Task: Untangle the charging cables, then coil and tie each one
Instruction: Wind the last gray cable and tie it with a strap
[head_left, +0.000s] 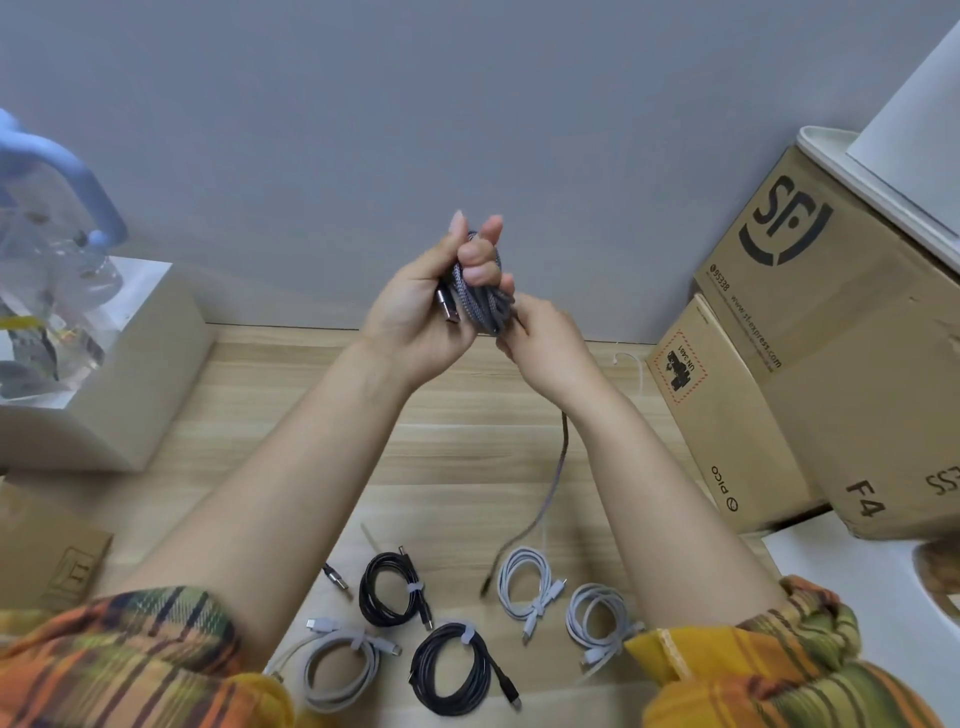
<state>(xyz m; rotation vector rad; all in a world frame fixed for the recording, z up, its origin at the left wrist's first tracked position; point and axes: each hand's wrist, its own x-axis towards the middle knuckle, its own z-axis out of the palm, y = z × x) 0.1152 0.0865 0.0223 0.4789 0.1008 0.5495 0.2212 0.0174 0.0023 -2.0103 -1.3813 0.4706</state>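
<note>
Cable (480, 291), grey and braided, sits as a small coil in my left hand (431, 306), fingers curled round the loops and thumb side closed against them. One metal plug (448, 307) sticks out of the coil toward my left palm. My right hand (540, 338) pinches the coil's lower edge just beside my left fingers. The loose tail (558, 467) hangs below my right wrist down to the wooden table (467, 431). I judge the cable light and limp, with a braid that grips well but springs open if released. Best hold: across all loops at once, never by the plug. Five tied coils (395, 590) lie well below both hands, near my sleeves (156, 649)
</note>
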